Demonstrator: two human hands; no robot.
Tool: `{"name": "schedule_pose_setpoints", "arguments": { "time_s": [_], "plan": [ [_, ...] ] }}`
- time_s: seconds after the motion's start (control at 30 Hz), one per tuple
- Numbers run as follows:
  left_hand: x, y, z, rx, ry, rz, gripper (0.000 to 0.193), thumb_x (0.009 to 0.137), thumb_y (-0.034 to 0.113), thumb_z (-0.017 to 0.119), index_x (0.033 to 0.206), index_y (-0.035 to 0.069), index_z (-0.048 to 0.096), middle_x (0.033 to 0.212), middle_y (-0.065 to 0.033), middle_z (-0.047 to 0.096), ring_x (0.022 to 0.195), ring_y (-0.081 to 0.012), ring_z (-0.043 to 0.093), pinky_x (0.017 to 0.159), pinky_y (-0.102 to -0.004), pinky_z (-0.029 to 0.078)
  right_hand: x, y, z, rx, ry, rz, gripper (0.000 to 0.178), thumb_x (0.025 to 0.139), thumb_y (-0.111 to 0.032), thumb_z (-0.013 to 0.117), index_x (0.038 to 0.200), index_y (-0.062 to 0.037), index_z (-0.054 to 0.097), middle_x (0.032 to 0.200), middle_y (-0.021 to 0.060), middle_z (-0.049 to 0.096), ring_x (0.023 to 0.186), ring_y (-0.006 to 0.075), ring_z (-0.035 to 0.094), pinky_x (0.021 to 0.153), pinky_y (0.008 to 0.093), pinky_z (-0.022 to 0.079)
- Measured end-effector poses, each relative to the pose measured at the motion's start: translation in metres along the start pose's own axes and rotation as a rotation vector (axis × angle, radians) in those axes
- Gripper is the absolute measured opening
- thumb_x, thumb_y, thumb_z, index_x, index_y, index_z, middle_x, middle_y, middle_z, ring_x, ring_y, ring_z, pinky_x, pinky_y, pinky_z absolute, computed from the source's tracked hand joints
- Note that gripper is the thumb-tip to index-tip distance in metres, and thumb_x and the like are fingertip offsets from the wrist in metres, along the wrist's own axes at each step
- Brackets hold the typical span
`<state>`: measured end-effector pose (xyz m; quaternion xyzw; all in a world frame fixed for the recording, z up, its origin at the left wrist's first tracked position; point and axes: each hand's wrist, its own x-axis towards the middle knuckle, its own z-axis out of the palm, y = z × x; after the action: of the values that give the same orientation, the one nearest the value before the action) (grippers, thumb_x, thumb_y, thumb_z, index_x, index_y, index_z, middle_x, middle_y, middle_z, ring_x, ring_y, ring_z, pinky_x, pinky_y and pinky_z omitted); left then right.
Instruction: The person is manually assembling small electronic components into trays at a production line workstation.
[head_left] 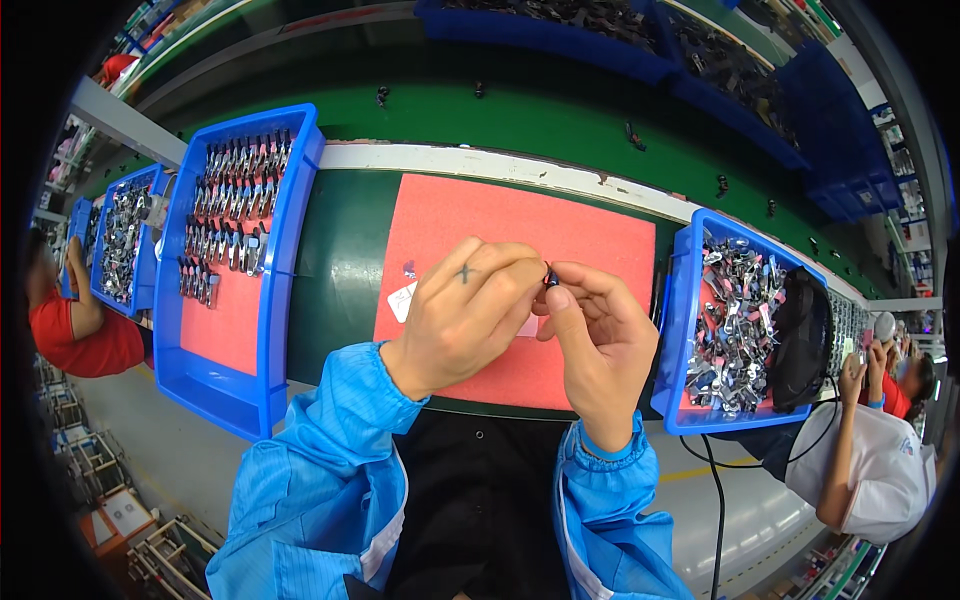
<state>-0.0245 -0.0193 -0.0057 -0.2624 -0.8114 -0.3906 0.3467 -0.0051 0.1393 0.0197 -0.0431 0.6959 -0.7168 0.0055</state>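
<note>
from afar i pinch a small glossy black piece (552, 280) in my right hand (606, 338); beside it my left hand (468, 305) curls, grip unclear.

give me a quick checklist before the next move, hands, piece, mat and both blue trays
1. Right hand pinching the small dark piece: ok, between thumb and finger.
2. Left hand gripping it too: cannot tell, its fingertips are close by but partly hidden.
3. Piece finished: cannot tell, fingers cover most of it.
4. Pink mat under the hands: ok.
5. Left blue tray in order: ok, metal pieces stand in rows.
6. Right blue tray in order: not ok, its pieces lie in a jumbled heap.
</note>
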Motion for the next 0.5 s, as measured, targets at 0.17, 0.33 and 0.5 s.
{"name": "schedule_pose_setpoints", "arguments": {
  "time_s": [0.17,0.33,0.5],
  "plan": [
    [-0.007,0.007,0.002,-0.317,-0.044,-0.219,0.026,0.085,-0.007,0.072,0.109,-0.001,0.064,0.100,-0.0136,0.070,0.078,-0.0243,0.063,0.067,-0.0325,0.052,-0.002,0.004,-0.003,-0.010,0.041,-0.005,0.023,0.097,-0.001,0.067,0.120,0.0034,0.064,0.097,0.0087,0.072,0.086,0.0127,0.069,0.072,0.0259,0.058],
    [-0.007,0.013,-0.008,-0.546,-0.136,-0.551,0.023,0.091,-0.004,0.070,0.113,0.000,0.065,0.102,-0.0127,0.071,0.087,-0.0209,0.068,0.072,-0.0301,0.053,-0.003,0.004,-0.004,-0.030,0.022,-0.033,0.022,0.098,0.000,0.065,0.119,0.0072,0.063,0.096,0.0131,0.071,0.082,0.0146,0.069,0.065,0.0257,0.057],
    [-0.008,0.005,-0.013,-0.554,-0.194,-0.516,0.020,0.091,-0.003,0.070,0.111,-0.002,0.068,0.102,-0.0132,0.071,0.092,-0.0231,0.070,0.076,-0.0313,0.054,-0.003,-0.002,-0.005,-0.011,0.002,0.009,0.023,0.097,0.000,0.066,0.119,0.0075,0.064,0.095,0.0134,0.071,0.081,0.0149,0.069,0.066,0.0258,0.057]
  ]
}}
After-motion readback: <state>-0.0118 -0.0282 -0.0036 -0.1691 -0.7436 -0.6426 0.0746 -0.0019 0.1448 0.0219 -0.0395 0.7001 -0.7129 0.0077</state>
